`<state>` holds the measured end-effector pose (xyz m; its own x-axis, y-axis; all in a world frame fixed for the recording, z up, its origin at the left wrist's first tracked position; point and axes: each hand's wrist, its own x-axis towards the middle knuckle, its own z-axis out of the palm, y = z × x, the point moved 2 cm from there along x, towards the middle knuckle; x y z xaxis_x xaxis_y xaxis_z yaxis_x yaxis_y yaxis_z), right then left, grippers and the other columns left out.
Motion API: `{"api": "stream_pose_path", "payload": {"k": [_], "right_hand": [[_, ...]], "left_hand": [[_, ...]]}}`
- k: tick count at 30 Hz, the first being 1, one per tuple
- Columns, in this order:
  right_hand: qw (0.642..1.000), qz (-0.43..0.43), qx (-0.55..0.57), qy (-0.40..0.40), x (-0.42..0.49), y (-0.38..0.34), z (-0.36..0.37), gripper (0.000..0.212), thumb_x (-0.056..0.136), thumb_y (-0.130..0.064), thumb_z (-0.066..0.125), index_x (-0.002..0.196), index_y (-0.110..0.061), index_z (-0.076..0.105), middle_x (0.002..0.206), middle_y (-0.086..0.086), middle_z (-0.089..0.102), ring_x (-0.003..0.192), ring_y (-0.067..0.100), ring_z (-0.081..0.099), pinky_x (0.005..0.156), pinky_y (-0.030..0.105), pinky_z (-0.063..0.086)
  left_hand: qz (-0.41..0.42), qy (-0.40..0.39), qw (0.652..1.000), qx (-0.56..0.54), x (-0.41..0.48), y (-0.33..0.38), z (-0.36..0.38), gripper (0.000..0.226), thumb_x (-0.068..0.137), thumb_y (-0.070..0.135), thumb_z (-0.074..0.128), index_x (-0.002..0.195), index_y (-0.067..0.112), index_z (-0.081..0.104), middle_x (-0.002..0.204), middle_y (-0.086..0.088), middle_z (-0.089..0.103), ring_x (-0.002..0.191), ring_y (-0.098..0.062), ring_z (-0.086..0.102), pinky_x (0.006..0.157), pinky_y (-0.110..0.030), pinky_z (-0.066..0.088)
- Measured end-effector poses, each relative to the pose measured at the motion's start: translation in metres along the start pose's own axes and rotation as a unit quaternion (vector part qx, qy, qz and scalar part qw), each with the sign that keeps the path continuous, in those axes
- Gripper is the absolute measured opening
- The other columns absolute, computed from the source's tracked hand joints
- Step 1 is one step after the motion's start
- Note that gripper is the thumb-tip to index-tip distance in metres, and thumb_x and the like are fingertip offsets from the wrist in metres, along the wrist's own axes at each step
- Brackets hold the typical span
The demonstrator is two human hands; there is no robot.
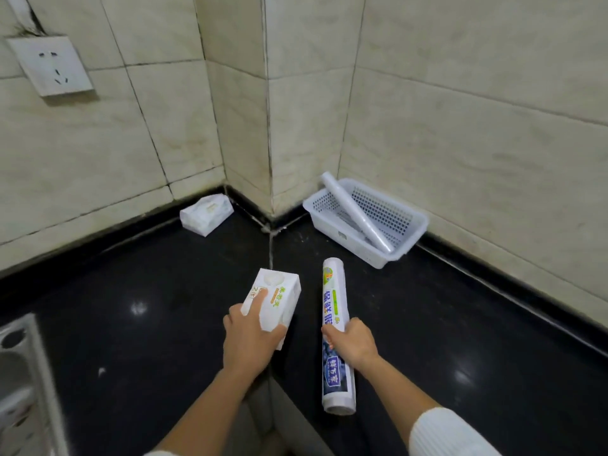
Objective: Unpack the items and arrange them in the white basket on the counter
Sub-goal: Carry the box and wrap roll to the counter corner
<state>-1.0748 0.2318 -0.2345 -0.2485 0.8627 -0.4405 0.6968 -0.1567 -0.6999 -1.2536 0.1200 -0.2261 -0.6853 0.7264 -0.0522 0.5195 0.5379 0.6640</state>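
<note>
Fingers of my right hand are curled shut round the printed roll of cling film, gripping it a little below its middle. The left hand is clamped on a white tissue pack, thumb on one side, forefinger laid across its top face. Both things look lifted clear of the black counter, though I cannot be sure of that from this angle.

What matters next is the roll's line. Its long axis runs away from me, its far end aimed towards the white basket, which sits ahead and to the right, tucked into the tiled corner. My right hand is the nearer of the two. A clear-wrapped roll already lies aslant in the basket, one end propped over the far rim, so I judge mine should go in alongside it rather than across. Another tissue pack waits against the left wall, well apart.
</note>
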Motion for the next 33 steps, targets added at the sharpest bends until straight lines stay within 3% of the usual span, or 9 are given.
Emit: {"api": "stream_pose_path", "payload": {"k": [5,10,15,23,33], "right_hand": [[1.000,0.008,-0.024,-0.012,0.073,-0.054,0.024,0.047,0.073,-0.041,0.067,0.097,-0.001,0.064,0.089,0.012,0.072,0.075,0.022,0.069,0.063,0.028,0.052],[0.998,0.030,-0.052,-0.003,0.114,-0.088,0.049,0.050,0.075,-0.041,0.068,0.103,-0.001,0.058,0.095,0.011,0.071,0.073,0.019,0.065,0.055,0.026,0.044],[0.994,0.055,-0.088,0.022,0.134,-0.112,0.065,0.056,0.074,-0.041,0.071,0.109,-0.003,0.049,0.109,0.015,0.065,0.092,0.029,0.067,0.073,0.035,0.055],[0.984,0.058,-0.161,0.041,0.144,-0.131,0.080,0.075,0.074,-0.052,0.072,0.124,-0.006,0.039,0.132,0.015,0.045,0.121,0.033,0.048,0.097,0.043,0.046],[0.981,0.058,-0.162,0.086,0.152,-0.145,0.090,0.076,0.078,-0.045,0.072,0.130,-0.004,0.032,0.136,0.017,0.042,0.126,0.036,0.041,0.097,0.046,0.044]], "left_hand": [[-0.015,-0.002,1.000,0.018,0.086,-0.016,-0.018,0.082,0.075,0.044,0.066,0.146,0.041,0.026,0.136,-0.004,0.032,0.118,-0.024,0.031,0.077,-0.034,0.038],[-0.018,-0.011,0.999,0.036,0.145,-0.033,-0.027,0.084,0.074,0.044,0.067,0.146,0.041,0.024,0.135,-0.003,0.031,0.117,-0.023,0.029,0.079,-0.036,0.041],[0.003,-0.037,0.998,0.058,0.186,-0.046,-0.030,0.085,0.075,0.043,0.067,0.147,0.038,0.022,0.138,-0.004,0.028,0.122,-0.023,0.026,0.084,-0.039,0.045],[0.050,-0.053,0.995,0.075,0.219,-0.071,-0.027,0.090,0.070,0.048,0.068,0.145,0.038,0.019,0.139,0.000,0.024,0.122,-0.020,0.024,0.084,-0.034,0.046],[0.070,-0.054,0.990,0.111,0.278,-0.083,-0.040,0.087,0.071,0.046,0.066,0.145,0.036,0.022,0.139,-0.004,0.028,0.121,-0.023,0.026,0.090,-0.040,0.046]]}}
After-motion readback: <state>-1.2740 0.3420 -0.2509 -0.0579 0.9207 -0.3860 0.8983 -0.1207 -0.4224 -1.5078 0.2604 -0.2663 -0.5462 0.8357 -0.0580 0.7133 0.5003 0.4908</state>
